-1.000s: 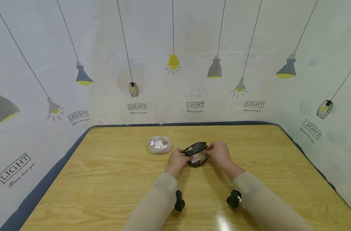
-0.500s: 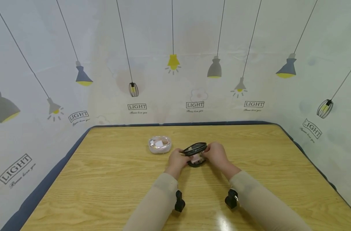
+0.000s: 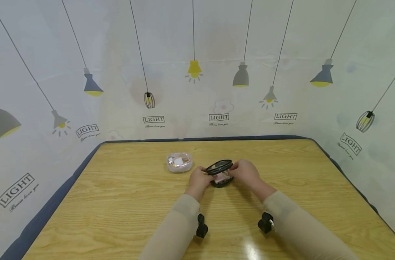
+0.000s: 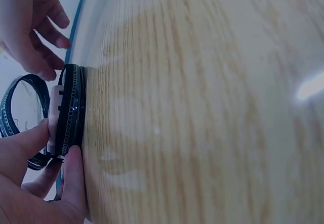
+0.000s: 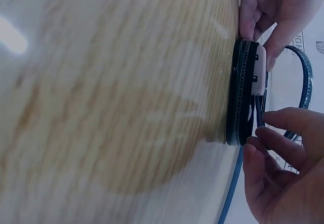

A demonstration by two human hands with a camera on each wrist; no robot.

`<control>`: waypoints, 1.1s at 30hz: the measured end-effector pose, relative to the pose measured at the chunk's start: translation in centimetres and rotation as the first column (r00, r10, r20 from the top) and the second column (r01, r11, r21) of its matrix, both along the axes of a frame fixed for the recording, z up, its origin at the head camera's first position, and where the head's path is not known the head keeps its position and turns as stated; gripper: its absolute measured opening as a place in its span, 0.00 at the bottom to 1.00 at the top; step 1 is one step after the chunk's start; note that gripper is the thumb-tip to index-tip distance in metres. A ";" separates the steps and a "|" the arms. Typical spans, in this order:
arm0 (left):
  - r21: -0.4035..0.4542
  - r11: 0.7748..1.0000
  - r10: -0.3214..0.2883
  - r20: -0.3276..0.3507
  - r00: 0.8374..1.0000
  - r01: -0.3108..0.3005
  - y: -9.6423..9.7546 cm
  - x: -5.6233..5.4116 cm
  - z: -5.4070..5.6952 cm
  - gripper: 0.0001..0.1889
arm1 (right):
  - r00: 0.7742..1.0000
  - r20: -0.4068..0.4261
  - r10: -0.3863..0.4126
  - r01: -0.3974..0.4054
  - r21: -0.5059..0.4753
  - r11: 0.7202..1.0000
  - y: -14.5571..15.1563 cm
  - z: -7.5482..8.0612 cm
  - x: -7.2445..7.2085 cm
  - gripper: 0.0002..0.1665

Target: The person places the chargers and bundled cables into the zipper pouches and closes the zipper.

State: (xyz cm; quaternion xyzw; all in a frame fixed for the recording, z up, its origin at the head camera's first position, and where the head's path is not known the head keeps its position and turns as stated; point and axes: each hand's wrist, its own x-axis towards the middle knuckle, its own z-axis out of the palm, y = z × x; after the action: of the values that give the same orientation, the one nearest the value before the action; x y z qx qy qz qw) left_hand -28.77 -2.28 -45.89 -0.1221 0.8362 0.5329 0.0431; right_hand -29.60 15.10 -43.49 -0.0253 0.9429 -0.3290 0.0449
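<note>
A round black zip case point(image 3: 219, 167) stands on the table with its lid raised. Between lid and base sits a pale pink charger plug point(image 5: 259, 70), its two ports showing. My left hand point(image 3: 198, 181) grips the case at its left side; in the left wrist view the thumb point(image 4: 38, 135) lies on the plug and the other fingers lie along the base. At the opposite side, my right hand point(image 3: 246, 175) has its loosely bent fingertips point(image 5: 268, 118) right at the opening. Part of the case's inside is hidden by the lid.
A clear oval box point(image 3: 179, 168) with a white plug and a coiled cable stands behind and left of the case. Around the wooden table point(image 3: 135, 202) hangs a pale curtain point(image 3: 191, 97) printed with lamps. Black wrist cameras hang below both sleeves.
My right hand shifted slightly left toward the case, then back right. The plug's top shows a little more now. My left hand and the case have barely moved.
</note>
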 end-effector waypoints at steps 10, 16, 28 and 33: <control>-0.026 1.000 -0.019 -0.057 0.998 0.017 -0.2 -0.4 -0.2 0.23 | 0.999 -0.022 0.037 -0.036 0.014 0.999 0.6 0.4 -0.1 0.08; 0.099 0.993 -0.061 0.002 0.998 0.060 -0.6 -0.5 0.0 0.28 | 0.999 -0.043 -0.015 0.013 -0.061 0.998 1.0 0.5 0.0 0.14; 0.210 0.973 -0.114 0.100 0.988 0.091 -1.3 -0.8 0.7 0.27 | 0.992 -0.087 0.096 -0.104 -0.095 0.990 0.6 0.6 -0.3 0.27; 0.204 0.972 -0.130 0.067 0.989 0.114 -1.1 -0.9 0.5 0.22 | 0.926 -0.182 0.331 -0.304 0.160 0.939 0.3 0.2 -0.5 0.36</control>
State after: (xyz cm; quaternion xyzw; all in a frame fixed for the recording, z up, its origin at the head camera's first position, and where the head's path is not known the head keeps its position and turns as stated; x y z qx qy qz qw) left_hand -29.71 -3.40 -45.37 -0.0868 0.7821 0.6051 0.1211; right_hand -30.12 15.39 -43.31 -0.2088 0.9451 -0.2515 0.0012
